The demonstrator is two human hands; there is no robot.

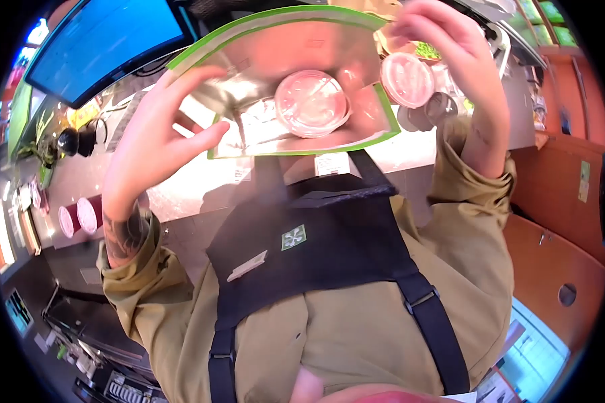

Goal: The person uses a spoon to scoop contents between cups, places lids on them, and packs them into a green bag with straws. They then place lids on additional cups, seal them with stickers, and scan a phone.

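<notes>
**Two hands, a green-edged bag and two lidded pink cups**

Head view: the camera looks down the person's own chest, over a black apron (316, 248) and olive sleeves, to both hands raised above the near edge of a counter (202, 188).

The left hand (154, 134) grips the bag (262, 54), a shiny pouch with a green border, at its left side. The thumb (208, 134) presses the bag's lower left corner and the forefinger lies along its upper left edge, so the bag's wall is pinched between them. The bag's mouth gapes open towards the camera.

Inside the bag, low and near the middle, sits a cup (312, 104) with a clear round lid over pink contents. It is well apart from the left fingers, with bare bag wall between them.

The right hand (444, 47) is at the bag's upper right corner, fingers curled closed on a second cup (407, 79), also lidded and pink. This cup hangs just under the fingertips and touches or overlaps the bag's right edge. Whether it is inside the mouth cannot be told.

At the counter's left end stand two dark pink cups (77, 215) side by side. Above the far left edge hangs a blue monitor (107, 40).
</notes>
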